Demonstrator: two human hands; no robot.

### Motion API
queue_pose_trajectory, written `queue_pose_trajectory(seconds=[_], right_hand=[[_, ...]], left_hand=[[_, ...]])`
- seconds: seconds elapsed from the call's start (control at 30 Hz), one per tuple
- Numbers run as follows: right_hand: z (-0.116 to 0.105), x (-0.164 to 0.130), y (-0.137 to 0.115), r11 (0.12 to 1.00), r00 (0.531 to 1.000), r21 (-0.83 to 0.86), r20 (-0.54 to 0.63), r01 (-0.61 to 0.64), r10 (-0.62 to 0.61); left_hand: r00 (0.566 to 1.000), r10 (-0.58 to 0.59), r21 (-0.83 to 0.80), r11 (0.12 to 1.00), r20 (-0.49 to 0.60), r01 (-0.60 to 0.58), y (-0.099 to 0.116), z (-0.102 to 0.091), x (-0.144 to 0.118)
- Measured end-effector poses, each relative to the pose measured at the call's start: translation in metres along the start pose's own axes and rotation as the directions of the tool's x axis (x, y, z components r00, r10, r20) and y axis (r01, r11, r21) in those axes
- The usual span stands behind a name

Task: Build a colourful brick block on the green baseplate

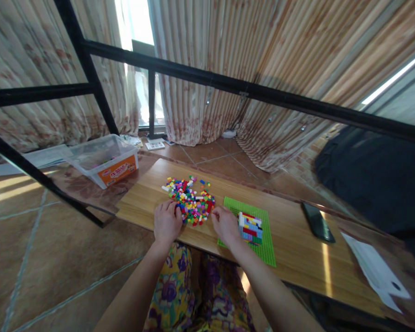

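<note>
Two bare hands rest on the light wooden desk [297,258] near its front edge, one on each side of a loose heap of small multicoloured plastic building bricks [191,199]. In the head view, the left hand [166,222] lies palm down with fingers curled loosely, its fingertips touching the heap's left front rim. The right hand [225,225] lies likewise, knuckles bent, fingertips at the heap's right rim; whether either hand pinches a brick cannot be told, since the fingertips are hidden behind the knuckles. Just right of the right hand, a flat green studded baseplate [266,244] carries a low block of stacked coloured bricks [251,227]. Toward the desk's right end lie a black phone [317,222] and a white paper sheet [375,272], partly overhanging.
</note>
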State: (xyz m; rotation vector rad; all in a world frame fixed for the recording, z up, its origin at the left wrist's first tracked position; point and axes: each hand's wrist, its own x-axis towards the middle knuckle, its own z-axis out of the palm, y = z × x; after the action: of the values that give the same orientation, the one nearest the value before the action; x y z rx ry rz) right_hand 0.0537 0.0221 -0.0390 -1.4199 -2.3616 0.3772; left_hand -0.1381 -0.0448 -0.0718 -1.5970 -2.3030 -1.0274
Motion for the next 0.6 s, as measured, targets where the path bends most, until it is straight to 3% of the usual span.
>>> queue_pose_trajectory(seconds=[0.17,0.3,0.47,0.6], right_hand=[[-0.018,-0.024,0.001,0.967,0.995,0.247,-0.061,-0.066,0.083],[-0.033,-0.046,0.019,0.893,0.984,0.436,-0.076,-0.111,0.159],[-0.055,-0.061,0.055,0.813,0.921,0.523,-0.124,-0.256,0.37],[-0.067,-0.061,0.077,0.838,0.892,0.463,-0.19,-0.287,0.41]], left_hand=[[1.0,0.019,0.007,1.0,-0.018,-0.019,-0.003,0.002,0.0],[0.999,0.036,0.01,0.999,-0.019,-0.036,-0.005,0.003,0.0],[0.998,0.054,0.029,0.998,-0.015,-0.053,-0.006,0.002,0.001],[0.998,0.061,0.034,0.998,-0.024,-0.06,-0.006,0.002,0.001]])
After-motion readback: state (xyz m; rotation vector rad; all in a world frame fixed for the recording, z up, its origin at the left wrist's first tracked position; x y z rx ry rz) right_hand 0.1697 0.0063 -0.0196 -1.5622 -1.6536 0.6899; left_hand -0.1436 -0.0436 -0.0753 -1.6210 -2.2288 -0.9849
